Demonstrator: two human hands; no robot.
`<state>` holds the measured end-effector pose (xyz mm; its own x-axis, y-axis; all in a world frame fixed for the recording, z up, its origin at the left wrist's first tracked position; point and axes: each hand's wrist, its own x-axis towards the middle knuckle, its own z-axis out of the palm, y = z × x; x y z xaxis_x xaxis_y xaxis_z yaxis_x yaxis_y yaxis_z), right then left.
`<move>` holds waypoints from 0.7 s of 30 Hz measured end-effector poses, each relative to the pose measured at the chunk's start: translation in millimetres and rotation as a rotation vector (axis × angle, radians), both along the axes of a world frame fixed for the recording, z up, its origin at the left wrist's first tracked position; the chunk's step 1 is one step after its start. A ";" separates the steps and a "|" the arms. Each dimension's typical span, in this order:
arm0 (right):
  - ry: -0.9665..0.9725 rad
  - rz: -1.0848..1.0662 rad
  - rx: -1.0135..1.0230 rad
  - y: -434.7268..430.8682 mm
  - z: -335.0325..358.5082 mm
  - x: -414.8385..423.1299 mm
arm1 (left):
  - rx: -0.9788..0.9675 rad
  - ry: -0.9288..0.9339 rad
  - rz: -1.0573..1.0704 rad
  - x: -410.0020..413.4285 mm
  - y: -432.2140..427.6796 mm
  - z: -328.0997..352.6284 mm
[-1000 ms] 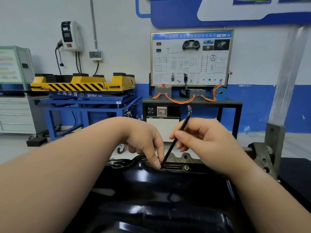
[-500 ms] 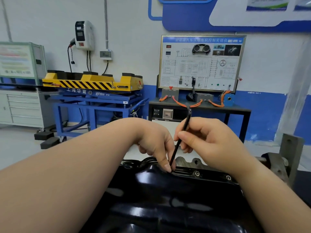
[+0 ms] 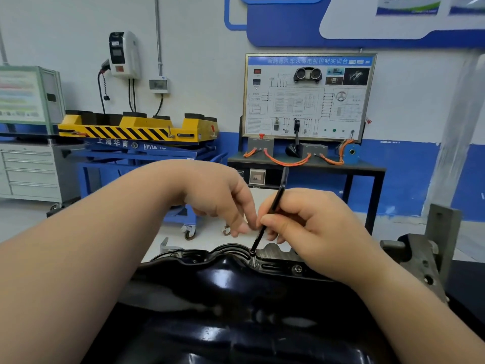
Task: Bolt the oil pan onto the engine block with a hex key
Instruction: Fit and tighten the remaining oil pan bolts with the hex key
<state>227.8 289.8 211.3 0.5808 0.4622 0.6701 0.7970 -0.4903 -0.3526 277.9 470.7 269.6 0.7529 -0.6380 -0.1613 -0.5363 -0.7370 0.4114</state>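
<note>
Black gloss oil pan (image 3: 236,298) fills the near foreground, sitting on the engine block (image 3: 274,252). Only a strip of grey casting shows past the pan's far flange.

Right hand (image 3: 317,227) pinches the hex key (image 3: 283,183) mid-shaft between thumb and fingers. Key is tilted, top end leaning far and right. Lower tip sits in the head of a bolt (image 3: 253,261) at the centre of the far flange. That bolt stands proud of the flange, threads showing under the head. Second bolt (image 3: 298,269) is just to the right on the same flange and looks seated.

Left hand (image 3: 220,203) hovers just left of the key, above the flange. Fingers point down, loosely straight, holding nothing I can see. Fingertips (image 3: 242,228) are right beside the shaft; can't tell if they touch it. Both forearms reach in over the pan from the near side.

Grey steel stand bracket (image 3: 422,261) is at the right end of the block.

Far side of the room:
- wiring training board (image 3: 309,101) on a black table (image 3: 367,169)
- yellow hazard-striped platform (image 3: 126,131) on a blue lift cart (image 3: 147,151), to the left
- grey drawer cabinet (image 3: 29,169), far left
- white wall unit (image 3: 123,55) above the cart
</note>
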 end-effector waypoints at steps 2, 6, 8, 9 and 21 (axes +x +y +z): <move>-0.014 0.011 -0.007 1.0 0.8 -0.9 | -0.054 -0.071 -0.042 -6.8 -0.4 5.6; 0.007 0.040 -0.021 2.3 1.0 -3.1 | -0.170 -0.119 -0.126 -20.2 0.4 15.9; 0.006 0.041 -0.027 2.2 0.5 -4.2 | -0.182 -0.119 -0.141 -24.3 0.9 17.6; 0.007 0.042 -0.025 2.3 0.5 -4.6 | -0.191 -0.115 -0.135 -25.9 1.2 18.1; -0.029 0.012 -0.074 2.3 -0.3 -8.1 | -0.410 0.027 -0.121 -28.2 -2.1 17.7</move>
